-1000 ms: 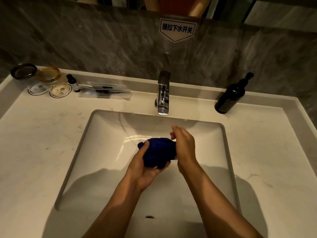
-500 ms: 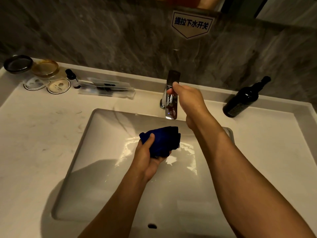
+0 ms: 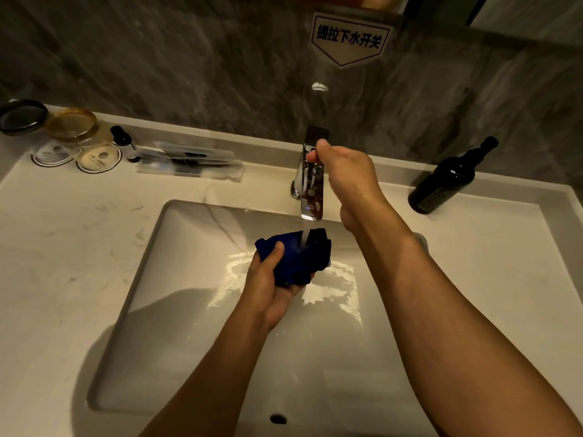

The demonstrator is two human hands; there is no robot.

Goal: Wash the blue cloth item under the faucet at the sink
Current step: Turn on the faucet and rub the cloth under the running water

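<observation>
A bunched dark blue cloth [image 3: 296, 258] sits in my left hand [image 3: 271, 288], which grips it from below with the thumb on top, over the white sink basin [image 3: 176, 310]. A stream of water falls from the chrome faucet [image 3: 312, 197] onto the cloth. My right hand [image 3: 347, 175] is raised at the faucet, its fingers curled round the handle at the top.
A dark pump bottle [image 3: 444, 181] stands on the counter to the right. At the back left lie a clear packet of toiletries [image 3: 189, 159], a small dropper bottle [image 3: 124, 143], two round coasters [image 3: 97, 160] and two glass dishes [image 3: 71, 124]. A sign [image 3: 350, 39] hangs above.
My right hand left the cloth and rose to the faucet handle. Water now runs onto the cloth, which my left hand holds alone, slightly higher under the spout.
</observation>
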